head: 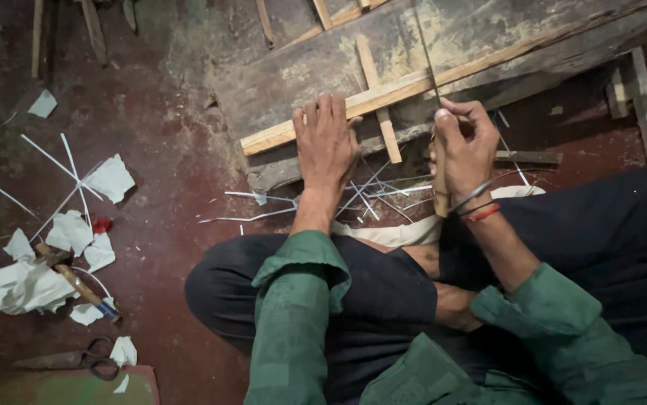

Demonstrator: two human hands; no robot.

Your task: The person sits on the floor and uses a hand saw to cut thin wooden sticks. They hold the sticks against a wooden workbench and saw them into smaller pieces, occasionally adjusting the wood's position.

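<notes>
Wooden slat (383, 94) pinned on plank (443, 37).
My left hand (326, 142) lay flat, fingers together, on it; right hand (464, 146) fingers pinched a knife (440, 176) beside it.

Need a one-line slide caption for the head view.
Left hand presses crossed wooden slats; right hand grips a wooden-handled blade.

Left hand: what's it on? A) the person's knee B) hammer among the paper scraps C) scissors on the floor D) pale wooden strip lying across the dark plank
D: the left hand lies flat, palm down, on the pale wooden strip crossing the dark plank, while the scissors and hammer lie untouched on the floor off to the side.
</notes>
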